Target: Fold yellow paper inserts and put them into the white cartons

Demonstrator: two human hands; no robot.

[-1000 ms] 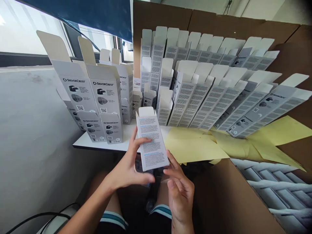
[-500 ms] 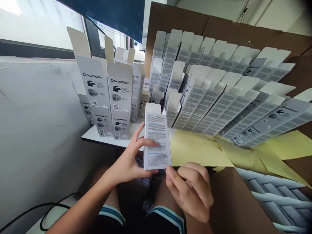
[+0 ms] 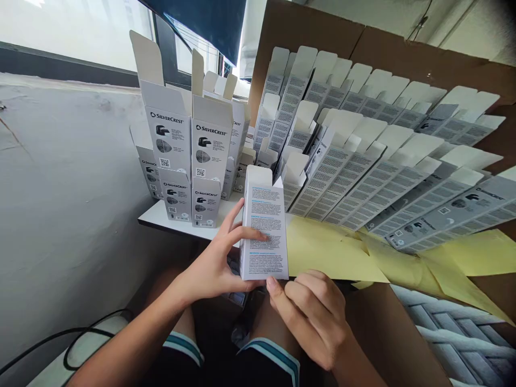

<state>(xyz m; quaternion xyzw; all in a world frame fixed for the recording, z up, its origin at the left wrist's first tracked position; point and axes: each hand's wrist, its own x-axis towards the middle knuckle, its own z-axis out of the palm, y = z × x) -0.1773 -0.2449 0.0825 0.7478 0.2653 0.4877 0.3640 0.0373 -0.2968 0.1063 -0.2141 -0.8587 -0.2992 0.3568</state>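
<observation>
Guessing it's base-folding on this printed carton (image 3: 264,207)
Left grip (image 3: 215,269) pinches it; right grip (image 3: 310,309) curled at the bottom edge, can't tell if pinching. Next fold needs steadiness.

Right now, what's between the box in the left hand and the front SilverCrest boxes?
In the head view: white tabletop, more boxes farther back, and the left hand's fingers.

The held carton (image 3: 262,226) hides its own back, and its small print is too fine to read. Just below it, the curled right hand (image 3: 310,312) conceals most of its fingertips; whether it grips the lower edge is unclear. Well right of the carton, the endmost box (image 3: 471,204) is cut off, as are the cable (image 3: 52,336) far left and the blue panel (image 3: 209,24) above.
</observation>
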